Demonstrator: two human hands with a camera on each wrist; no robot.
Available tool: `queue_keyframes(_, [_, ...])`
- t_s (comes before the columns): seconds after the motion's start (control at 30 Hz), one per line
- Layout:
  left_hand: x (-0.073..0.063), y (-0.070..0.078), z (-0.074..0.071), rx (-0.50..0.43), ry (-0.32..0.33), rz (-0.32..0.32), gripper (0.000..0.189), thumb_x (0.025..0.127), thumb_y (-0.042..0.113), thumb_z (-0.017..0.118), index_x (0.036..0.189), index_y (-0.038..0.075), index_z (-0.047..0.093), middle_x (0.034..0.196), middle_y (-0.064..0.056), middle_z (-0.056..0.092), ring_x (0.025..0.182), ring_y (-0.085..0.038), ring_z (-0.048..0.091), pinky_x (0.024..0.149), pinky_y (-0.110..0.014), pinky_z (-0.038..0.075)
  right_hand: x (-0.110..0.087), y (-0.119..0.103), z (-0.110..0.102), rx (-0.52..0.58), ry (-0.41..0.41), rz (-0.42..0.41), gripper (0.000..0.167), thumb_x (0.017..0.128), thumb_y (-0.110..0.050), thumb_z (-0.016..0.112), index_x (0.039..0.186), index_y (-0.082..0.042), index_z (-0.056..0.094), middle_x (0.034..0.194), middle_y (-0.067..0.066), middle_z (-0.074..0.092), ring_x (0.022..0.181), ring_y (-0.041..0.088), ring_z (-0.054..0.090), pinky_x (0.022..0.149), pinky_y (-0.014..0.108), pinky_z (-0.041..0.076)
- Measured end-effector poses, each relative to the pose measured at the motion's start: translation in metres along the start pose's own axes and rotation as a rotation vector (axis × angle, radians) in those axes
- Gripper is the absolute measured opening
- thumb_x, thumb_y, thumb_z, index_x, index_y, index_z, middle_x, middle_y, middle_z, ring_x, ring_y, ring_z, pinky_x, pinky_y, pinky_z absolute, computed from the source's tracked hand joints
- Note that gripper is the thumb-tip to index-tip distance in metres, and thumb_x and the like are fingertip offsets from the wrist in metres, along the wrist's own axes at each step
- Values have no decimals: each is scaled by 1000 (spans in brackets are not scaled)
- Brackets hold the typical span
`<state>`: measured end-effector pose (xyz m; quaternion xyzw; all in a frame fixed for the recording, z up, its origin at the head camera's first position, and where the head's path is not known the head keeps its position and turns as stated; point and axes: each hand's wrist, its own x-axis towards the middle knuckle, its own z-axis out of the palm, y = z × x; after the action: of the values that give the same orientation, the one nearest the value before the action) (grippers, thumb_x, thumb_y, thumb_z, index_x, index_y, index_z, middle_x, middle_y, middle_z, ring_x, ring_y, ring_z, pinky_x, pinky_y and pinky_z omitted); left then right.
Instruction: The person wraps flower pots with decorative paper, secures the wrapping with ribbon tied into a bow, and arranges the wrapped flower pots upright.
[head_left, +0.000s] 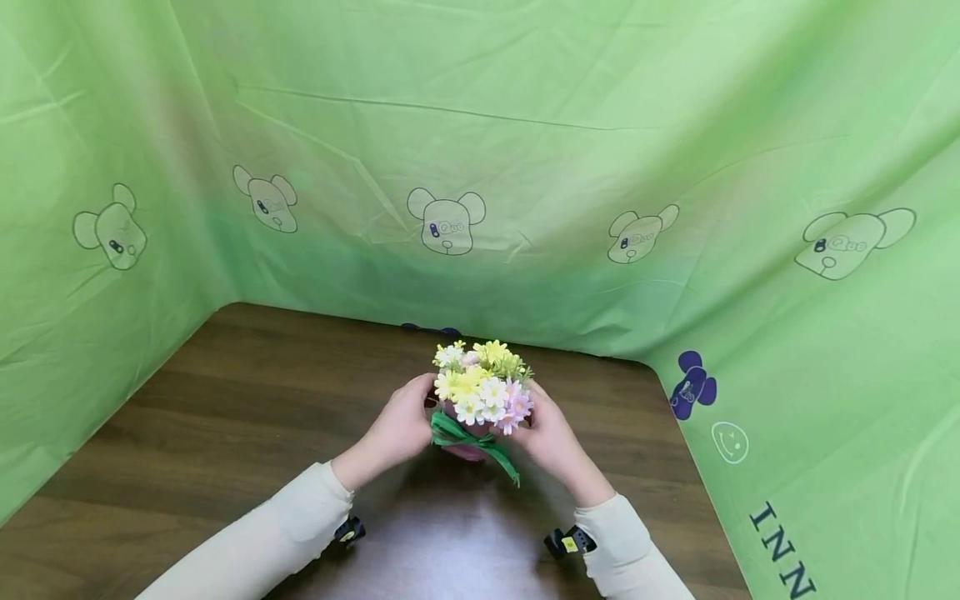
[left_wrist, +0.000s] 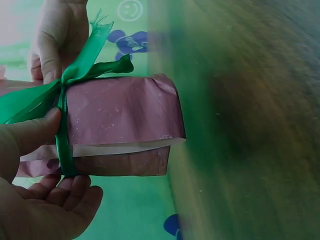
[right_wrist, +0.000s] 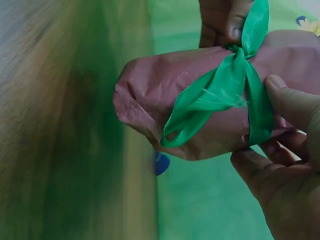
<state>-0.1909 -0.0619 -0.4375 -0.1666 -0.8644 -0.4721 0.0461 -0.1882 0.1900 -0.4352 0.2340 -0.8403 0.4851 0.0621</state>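
A small bouquet (head_left: 487, 390) of yellow, white and pink daisy-like flowers stands upright between my two hands. Mauve paper (left_wrist: 122, 107) wraps its lower part, and a green ribbon (right_wrist: 210, 102) is tied round the middle in a bow. My left hand (head_left: 402, 423) grips one side of the wrap, its thumb on the ribbon in the left wrist view. From the other side my right hand (head_left: 553, 433) holds the wrap, thumb beside the ribbon in the right wrist view. The paper's lower end appears raised off the table.
Under the bouquet is a dark brown wooden table (head_left: 225, 417). Green cloth (head_left: 525, 167) printed with bear heads hangs at the back and both sides. A black strap device (head_left: 570, 542) sits at the right wrist, another (head_left: 349, 531) at the left.
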Motion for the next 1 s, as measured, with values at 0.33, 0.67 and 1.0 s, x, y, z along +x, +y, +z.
queue_keyframes(0.33, [-5,-10,6,106,-11,24,42,70,-17,58,104,8,60,97,-4,63,93,-23,63,84,-39,54,-9,9,9,-43,-18,23,63,82,-2,83,139,-5,58,138,10,60,129,26,56,110,47,45])
queue_keyframes(0.67, [-8,-17,9,130,-59,23,43,69,-18,57,103,6,60,97,-7,63,93,-26,64,82,-39,54,-15,14,15,-40,-28,58,52,82,-6,84,130,-6,63,120,7,70,110,20,65,98,39,55])
queue_keyframes(1.0, [-12,-22,11,174,-65,42,38,71,-15,66,101,8,59,93,-4,62,88,-23,62,79,-37,54,-19,18,20,-89,-30,43,49,82,-7,85,126,-6,65,117,6,71,107,18,66,97,39,55])
